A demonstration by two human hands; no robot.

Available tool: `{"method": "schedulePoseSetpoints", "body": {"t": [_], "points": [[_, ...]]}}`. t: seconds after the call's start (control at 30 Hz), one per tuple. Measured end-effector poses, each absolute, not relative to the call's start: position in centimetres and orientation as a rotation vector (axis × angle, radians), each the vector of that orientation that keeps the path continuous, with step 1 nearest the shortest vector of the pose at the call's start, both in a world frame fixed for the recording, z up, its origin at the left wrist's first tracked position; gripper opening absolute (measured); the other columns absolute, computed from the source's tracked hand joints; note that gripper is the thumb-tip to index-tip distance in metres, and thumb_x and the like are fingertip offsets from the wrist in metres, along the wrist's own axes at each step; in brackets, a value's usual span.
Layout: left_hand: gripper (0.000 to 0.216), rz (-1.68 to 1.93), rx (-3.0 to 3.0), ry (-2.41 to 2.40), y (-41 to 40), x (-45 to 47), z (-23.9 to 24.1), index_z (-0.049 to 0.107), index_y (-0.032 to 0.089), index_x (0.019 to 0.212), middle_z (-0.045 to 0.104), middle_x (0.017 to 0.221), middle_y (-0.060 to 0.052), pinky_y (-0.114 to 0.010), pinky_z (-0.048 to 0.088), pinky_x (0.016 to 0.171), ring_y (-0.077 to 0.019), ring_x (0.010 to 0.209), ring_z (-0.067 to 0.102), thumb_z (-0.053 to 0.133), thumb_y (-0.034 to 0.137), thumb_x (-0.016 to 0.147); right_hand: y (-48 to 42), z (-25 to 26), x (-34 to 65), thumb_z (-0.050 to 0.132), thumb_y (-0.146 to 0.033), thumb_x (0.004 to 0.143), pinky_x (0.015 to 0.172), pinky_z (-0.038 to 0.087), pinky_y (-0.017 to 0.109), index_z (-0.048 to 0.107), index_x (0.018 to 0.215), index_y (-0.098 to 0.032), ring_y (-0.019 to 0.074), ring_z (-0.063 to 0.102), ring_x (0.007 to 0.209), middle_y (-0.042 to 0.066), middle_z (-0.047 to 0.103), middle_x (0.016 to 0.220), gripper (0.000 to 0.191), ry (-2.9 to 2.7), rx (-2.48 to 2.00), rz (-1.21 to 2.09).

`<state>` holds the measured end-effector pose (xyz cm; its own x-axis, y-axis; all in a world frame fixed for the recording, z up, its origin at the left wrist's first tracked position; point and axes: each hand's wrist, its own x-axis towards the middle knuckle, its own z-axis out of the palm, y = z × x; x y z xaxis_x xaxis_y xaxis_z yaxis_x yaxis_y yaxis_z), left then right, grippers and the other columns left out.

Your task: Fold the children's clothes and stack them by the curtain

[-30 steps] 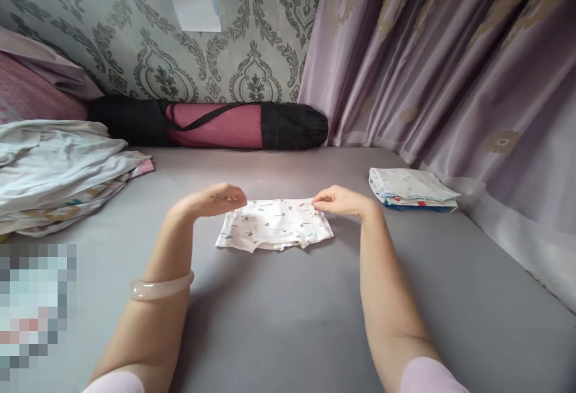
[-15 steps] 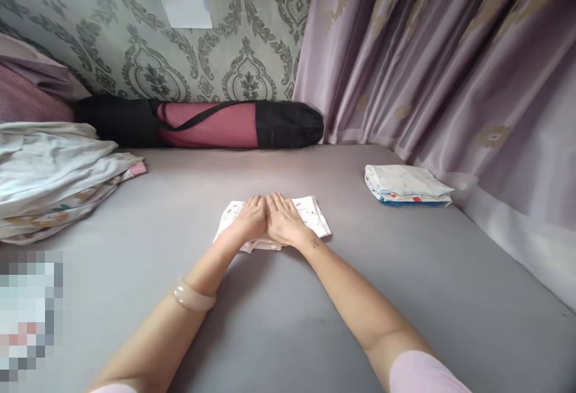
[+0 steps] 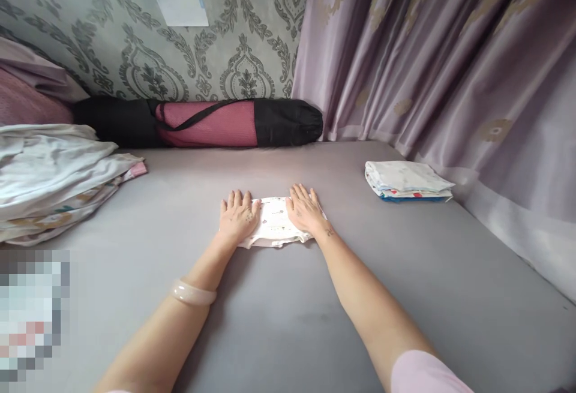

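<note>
A folded white cloth [image 3: 275,219] with a small print, perhaps a garment, lies flat on the grey bed surface [image 3: 288,315]. My left hand [image 3: 238,218] rests palm down on its left end, fingers spread, with a pale bangle [image 3: 194,293] around the forearm. On the right end lies my right hand [image 3: 306,208], also flat with the fingers stretched out. Both palms press on the cloth without gripping it. They cover its two ends, so only the printed middle and the near edge show.
A stack of folded cloths [image 3: 408,181] sits at the right by the purple curtain [image 3: 382,51]. Rumpled fabric [image 3: 49,171] is heaped at the left. Along the patterned wall lies a long black and pink bag [image 3: 207,124]. A pixelated patch hides something at lower left.
My hands were side by side over the cloth's middle; they have slid apart, left hand to the left end, right hand to the right end. The middle of the cloth is now uncovered.
</note>
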<state>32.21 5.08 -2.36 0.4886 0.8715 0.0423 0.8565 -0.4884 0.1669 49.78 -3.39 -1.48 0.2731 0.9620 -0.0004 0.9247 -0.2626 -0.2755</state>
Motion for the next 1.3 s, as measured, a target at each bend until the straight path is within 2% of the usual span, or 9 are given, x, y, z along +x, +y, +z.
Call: {"method": "schedulePoseSetpoints", "body": {"t": [0.2,0.33,0.47,0.7,0.9,1.07,1.3], "points": [[0.068,0.137,2.507,1.546,6.6,31.1,-2.3,0.035,0.012,0.149,0.028,0.157,-0.022,-0.059,0.02,0.114,-0.0374,0.146,0.021,0.019,0.053,0.097,-3.4,-1.1,50.7,0.017,-0.035,0.1,0.121,0.002,0.048,0.031,0.15,-0.003,0.0227,0.012,0.15,0.012,0.024,0.16,0.061,-1.735,-2.377,0.26],[0.065,0.121,2.427,1.485,8.3,30.6,-2.2,0.036,0.013,0.148,0.029,0.156,-0.022,-0.062,0.023,0.112,-0.0366,0.146,0.023,0.018,0.051,0.098,-3.8,0.5,50.7,0.017,-0.036,0.1,0.12,-0.001,0.049,0.025,0.152,-0.001,0.0238,0.008,0.15,0.013,0.018,0.161,0.064,-1.748,-2.404,0.262],[0.069,0.087,2.289,1.556,9.4,30.3,-1.4,0.026,0.011,0.152,0.023,0.159,-0.02,-0.056,0.021,0.115,-0.031,0.148,0.018,0.009,0.051,0.098,-4.1,1.4,50.3,0.011,-0.043,0.099,0.121,0.0,0.044,0.016,0.155,-0.005,0.0207,0.001,0.15,0.009,0.008,0.163,0.067,-1.864,-2.295,0.341],[0.069,0.053,2.197,1.55,9.5,30.1,-1.0,0.021,0.01,0.152,0.016,0.162,-0.016,-0.051,0.012,0.119,-0.0281,0.15,0.01,0.012,0.05,0.097,-4.0,-1.0,50.2,0.01,-0.045,0.099,0.122,-0.001,0.042,0.014,0.155,-0.004,0.0207,0.002,0.15,0.011,0.009,0.163,0.07,-1.946,-2.314,0.394],[0.059,0.103,2.212,1.523,9.7,29.9,-0.7,0.032,0.011,0.145,0.024,0.159,-0.018,-0.053,0.014,0.117,-0.0297,0.149,0.015,0.016,0.042,0.098,-4.0,0.0,49.6,0.012,-0.043,0.1,0.122,0.002,0.043,0.017,0.155,-0.004,0.0213,0.004,0.15,0.012,0.012,0.163,0.068,-1.912,-2.302,0.366],[0.05,0.15,2.222,1.533,10.1,29.2,-0.3,0.042,0.012,0.135,0.038,0.15,-0.021,-0.053,0.021,0.114,-0.0304,0.144,0.026,0.02,0.037,0.098,-3.8,0.9,46.7,0.015,-0.041,0.1,0.122,0.003,0.042,0.018,0.155,-0.004,0.0204,0.004,0.15,0.011,0.011,0.163,0.066,-2.011,-2.097,0.236],[0.044,0.171,2.223,1.594,10.9,28.5,-0.3,0.05,0.009,0.124,0.049,0.139,-0.025,-0.054,0.028,0.109,-0.0333,0.138,0.036,0.023,0.032,0.097,-3.5,-1.0,45.3,0.019,-0.04,0.1,0.122,0.009,0.04,0.021,0.153,-0.002,0.0239,0.01,0.15,0.014,0.013,0.162,0.066,-2.121,-2.085,0.361]]}}
